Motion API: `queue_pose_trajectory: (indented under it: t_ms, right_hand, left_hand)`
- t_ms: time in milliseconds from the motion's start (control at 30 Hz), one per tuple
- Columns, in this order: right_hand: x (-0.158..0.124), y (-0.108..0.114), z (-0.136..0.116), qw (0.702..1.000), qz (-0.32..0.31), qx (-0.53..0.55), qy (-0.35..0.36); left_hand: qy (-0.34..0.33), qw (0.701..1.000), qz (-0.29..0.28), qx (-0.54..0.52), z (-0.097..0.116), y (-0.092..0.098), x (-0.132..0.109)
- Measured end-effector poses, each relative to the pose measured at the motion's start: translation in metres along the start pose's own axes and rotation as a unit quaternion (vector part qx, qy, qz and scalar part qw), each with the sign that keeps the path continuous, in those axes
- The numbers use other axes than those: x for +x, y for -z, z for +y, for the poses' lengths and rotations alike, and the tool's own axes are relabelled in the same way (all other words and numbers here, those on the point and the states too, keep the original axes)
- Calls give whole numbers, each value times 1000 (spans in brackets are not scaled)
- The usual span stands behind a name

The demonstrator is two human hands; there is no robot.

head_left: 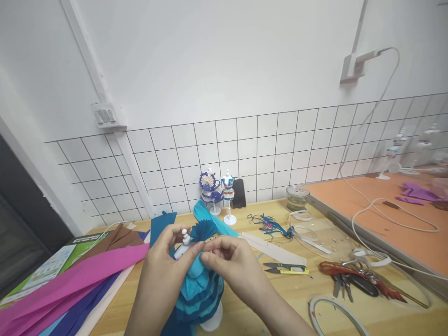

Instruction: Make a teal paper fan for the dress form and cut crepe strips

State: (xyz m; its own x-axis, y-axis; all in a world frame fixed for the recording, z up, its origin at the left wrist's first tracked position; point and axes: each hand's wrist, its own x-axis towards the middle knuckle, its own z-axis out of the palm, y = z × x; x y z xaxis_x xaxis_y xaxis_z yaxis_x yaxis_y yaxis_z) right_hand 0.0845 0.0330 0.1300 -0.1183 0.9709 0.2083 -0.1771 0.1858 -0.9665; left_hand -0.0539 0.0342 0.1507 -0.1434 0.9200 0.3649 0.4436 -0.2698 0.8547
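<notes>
"Where is the miniature dress form (199,295)?"

"At a wooden table (297,287), its upper part clasped in a person's left hand (166,263), while the right hand (233,261) pinches pleated blue paper (203,229) against it."

Black phone (239,194) against tiled wall (268,147)

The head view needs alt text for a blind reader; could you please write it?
The left hand holds a small mannequin in a ruffled blue dress; the right hand is close to some pleated blue paper. Scissors lie to the right, colored sheets to the left.
</notes>
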Motion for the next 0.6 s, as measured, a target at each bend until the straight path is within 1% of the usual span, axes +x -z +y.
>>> queue_pose_trajectory:
  t_ms: [100,167,300,400,600]
  right_hand:
    - [2,3,2,997,-28,75,-18]
    - [4,4,4,994,-37,94,-28]
    - [6,6,8,995,-42,87,-25]
    - [5,5,9,996,-35,80,-18]
    - [4,2,8,998,-13,69,-6]
  left_hand:
    - [-4,999,-14,-32,0,-1,0]
    - [-3,999,-19,-45,1,-2,0]
    - [-8,997,-31,-67,0,-1,1]
    - [-7,995,-51,-85,0,-1,3]
    - [-5,993,-67,-94,2,-2,3]
